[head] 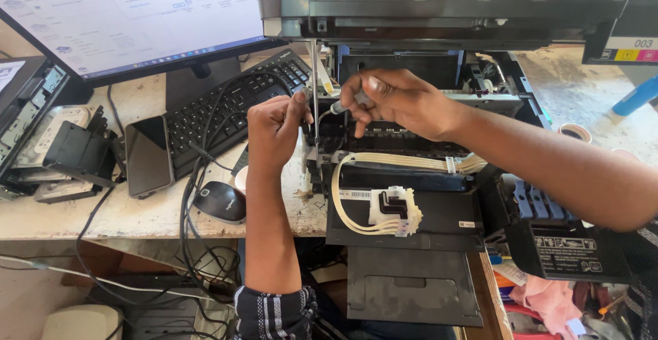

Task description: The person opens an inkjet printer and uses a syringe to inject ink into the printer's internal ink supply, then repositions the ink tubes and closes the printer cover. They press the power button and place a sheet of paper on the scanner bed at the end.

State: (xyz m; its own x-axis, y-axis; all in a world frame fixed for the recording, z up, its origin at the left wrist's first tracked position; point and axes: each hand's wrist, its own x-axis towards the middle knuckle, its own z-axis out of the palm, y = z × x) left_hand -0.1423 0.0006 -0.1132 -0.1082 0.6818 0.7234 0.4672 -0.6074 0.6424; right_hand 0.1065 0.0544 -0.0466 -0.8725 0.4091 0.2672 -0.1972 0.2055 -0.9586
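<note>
keyboard point(233, 107) | mouse point(221, 201) | phone point(147, 156) | monitor point(123, 18) | pink cloth point(548, 299)

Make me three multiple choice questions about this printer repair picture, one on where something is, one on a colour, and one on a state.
1. Where does the mouse lie?
A. on the desk in front of the keyboard
B. on top of the printer
C. on the floor

2. What colour is the bundle of thin tubes inside the printer?
A. red
B. cream
C. blue

3. How does the printer's lid stand?
A. shut flat
B. taken off and lying on the desk
C. raised open

Answers:
1. A, it sits on the worn desk beside the phone.
2. B, the pale tubes loop to a white block.
3. C, it stands above the left hand and right hand working inside.
</note>
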